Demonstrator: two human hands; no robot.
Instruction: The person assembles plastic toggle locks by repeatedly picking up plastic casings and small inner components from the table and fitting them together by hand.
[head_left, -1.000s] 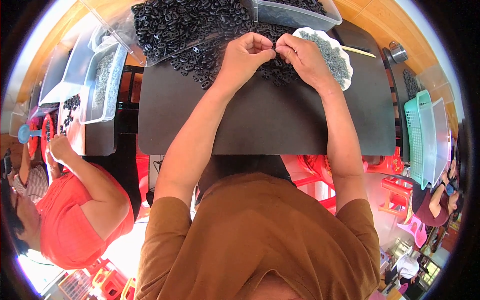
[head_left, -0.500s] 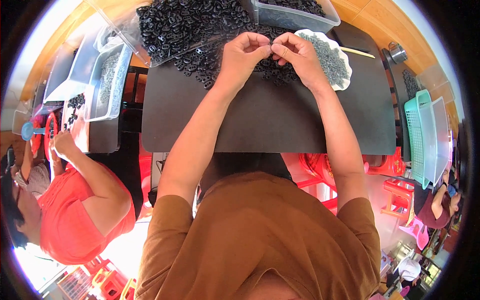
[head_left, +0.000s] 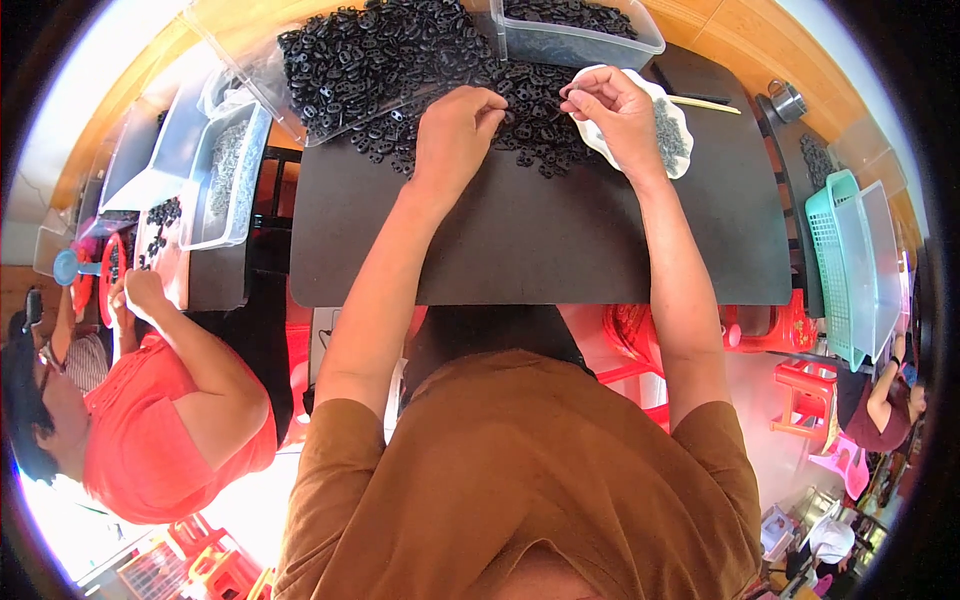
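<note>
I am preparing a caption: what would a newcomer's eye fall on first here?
Probably the big heap of black pieces at the far side of the dark table. Next, the left hand near that heap and the right hand by the white wavy-edged dish of grey bits. A co-worker's red shirt stands out at left.

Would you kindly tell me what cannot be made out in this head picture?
- Left hand, head view: whether it pinches anything is too small to tell against the black pieces.
- Right hand, head view: anything it pinches is too small to identify.
- White dish, head view: partly hidden behind the right hand.
- Upper clear box, head view: far side cut off by the upper edge.
</note>
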